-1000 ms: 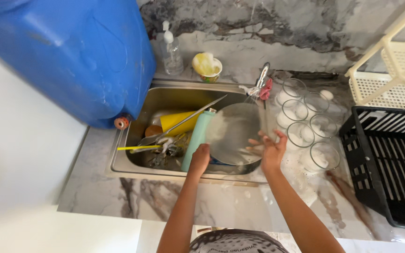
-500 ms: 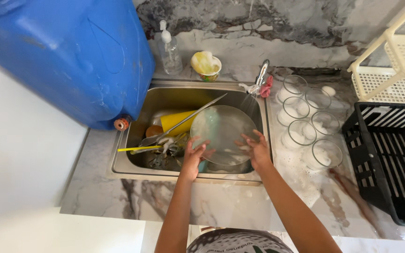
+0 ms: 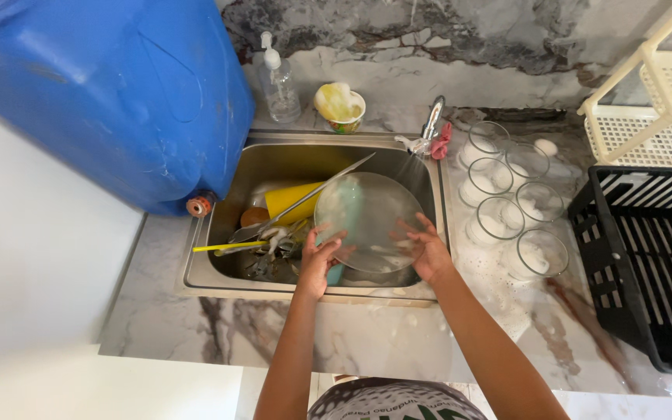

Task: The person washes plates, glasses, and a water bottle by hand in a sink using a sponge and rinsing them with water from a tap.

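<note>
Both hands hold a round glass plate over the right half of the sink, under water from the tap. Left hand grips its near-left rim, fingers on the face; right hand grips the near-right rim. Yellow cup & utensils lie at sink's left. Soapy glasses stand on counter by sink's right edge.

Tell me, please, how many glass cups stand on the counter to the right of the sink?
6, all soapy: back row and; middle and; front and. None seems hidden.
</note>
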